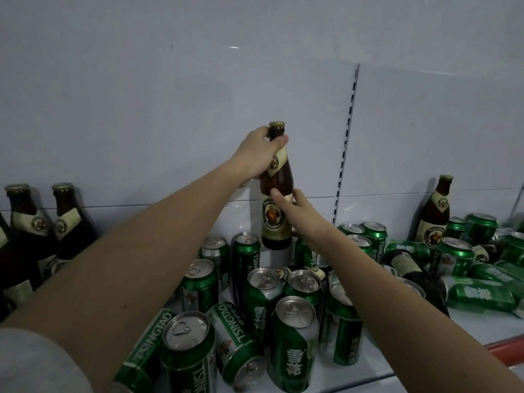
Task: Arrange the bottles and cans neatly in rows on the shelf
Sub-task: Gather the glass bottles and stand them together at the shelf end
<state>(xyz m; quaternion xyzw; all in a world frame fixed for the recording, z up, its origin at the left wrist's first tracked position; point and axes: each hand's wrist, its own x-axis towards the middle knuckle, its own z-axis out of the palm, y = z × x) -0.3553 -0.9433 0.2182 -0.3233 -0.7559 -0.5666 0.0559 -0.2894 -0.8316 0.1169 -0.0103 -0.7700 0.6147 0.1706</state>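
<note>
Left hand (255,154) gripping — right hand (297,214) reaching, fingers loosely extended.

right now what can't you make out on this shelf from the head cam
- Head view: the right hand has its fingers behind the brown bottle; whether they curl round it is hidden.
- The bottle's base is masked by green cans; standing or lifted is unclear.
- Bottles at left are cut by the edge and dark.
- The lying bottle is half buried under cans.
</note>
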